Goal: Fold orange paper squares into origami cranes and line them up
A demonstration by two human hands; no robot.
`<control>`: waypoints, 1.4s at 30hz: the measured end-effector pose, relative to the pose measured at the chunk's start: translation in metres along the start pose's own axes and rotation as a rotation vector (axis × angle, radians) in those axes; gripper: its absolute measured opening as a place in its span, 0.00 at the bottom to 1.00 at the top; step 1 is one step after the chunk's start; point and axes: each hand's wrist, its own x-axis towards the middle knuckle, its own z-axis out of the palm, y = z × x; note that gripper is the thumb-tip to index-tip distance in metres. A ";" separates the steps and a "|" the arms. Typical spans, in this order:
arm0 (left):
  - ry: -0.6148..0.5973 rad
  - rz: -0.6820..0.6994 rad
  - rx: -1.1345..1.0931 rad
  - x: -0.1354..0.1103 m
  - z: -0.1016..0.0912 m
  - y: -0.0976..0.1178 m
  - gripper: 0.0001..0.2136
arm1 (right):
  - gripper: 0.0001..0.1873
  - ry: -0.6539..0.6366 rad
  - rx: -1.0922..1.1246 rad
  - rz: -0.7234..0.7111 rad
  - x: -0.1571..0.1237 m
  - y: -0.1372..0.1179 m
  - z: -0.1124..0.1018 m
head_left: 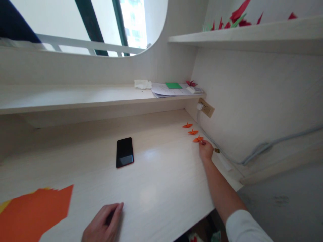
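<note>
Three small orange origami cranes stand in a slanting row at the right end of the desk: the far crane point(187, 125), the middle crane point(193, 132) and the near crane point(198, 138). My right hand point(206, 150) reaches to the near crane, its fingertips pinched at that crane's edge. Resting low on the desk, my left hand point(104, 222) is loosely closed, thumb against the curled fingers, with nothing visible in it. To its left lie orange paper sheets point(37, 211) with a bit of yellow showing beneath.
A black phone point(124, 153) lies mid-desk. Along the right wall runs a grey cable point(232, 161) near a socket point(207, 108). The back shelf point(75, 97) bears papers point(164, 90), a green square point(173, 85) and a red crane point(191, 83). More red folded paper point(239, 13) sits on the upper shelf.
</note>
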 end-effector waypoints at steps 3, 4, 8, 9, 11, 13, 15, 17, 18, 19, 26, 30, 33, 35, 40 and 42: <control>0.004 0.002 -0.002 -0.001 0.002 -0.001 0.15 | 0.23 -0.005 0.051 -0.005 -0.009 -0.004 -0.008; 0.010 0.007 -0.008 -0.001 0.003 -0.002 0.15 | 0.23 -0.011 0.071 -0.010 -0.015 -0.006 -0.011; 0.024 0.051 -0.018 -0.002 0.005 -0.004 0.14 | 0.20 -0.115 0.172 -0.057 -0.061 -0.021 -0.014; 0.032 0.060 -0.019 -0.002 0.005 -0.004 0.14 | 0.19 -0.160 0.199 -0.074 -0.077 -0.027 -0.012; 0.032 0.081 -0.025 -0.003 0.005 -0.003 0.14 | 0.18 -0.266 0.252 -0.111 -0.113 -0.044 -0.005; 0.041 0.098 -0.038 -0.004 0.004 0.000 0.13 | 0.17 -0.384 0.307 -0.151 -0.149 -0.066 0.005; 0.039 0.105 -0.059 -0.006 0.004 0.004 0.13 | 0.16 -0.538 0.409 -0.204 -0.180 -0.089 0.013; 0.048 0.090 -0.078 -0.008 0.003 0.008 0.13 | 0.16 -0.622 0.448 -0.214 -0.202 -0.108 0.020; 0.050 0.081 -0.100 -0.008 0.002 0.008 0.13 | 0.17 -0.637 0.445 -0.203 -0.210 -0.115 0.022; 0.049 0.081 -0.130 -0.009 0.001 0.008 0.13 | 0.17 -0.626 0.420 -0.204 -0.216 -0.120 0.023; 0.269 -0.075 -0.051 -0.001 -0.037 -0.041 0.13 | 0.18 -0.651 0.279 -0.352 -0.225 -0.114 0.018; 0.454 -0.194 0.297 0.018 -0.070 -0.079 0.19 | 0.17 -0.653 0.244 -0.364 -0.225 -0.111 0.016; 0.430 -0.350 0.460 0.028 -0.078 -0.095 0.27 | 0.18 -0.643 0.238 -0.364 -0.225 -0.110 0.016; 0.380 -0.384 0.498 0.031 -0.075 -0.100 0.27 | 0.18 -0.654 0.248 -0.362 -0.225 -0.109 0.016; 0.361 -0.373 0.502 0.031 -0.065 -0.111 0.22 | 0.18 -0.682 0.272 -0.364 -0.224 -0.107 0.018; 0.381 -0.369 0.479 0.031 -0.064 -0.115 0.21 | 0.18 -0.694 0.279 -0.373 -0.223 -0.107 0.019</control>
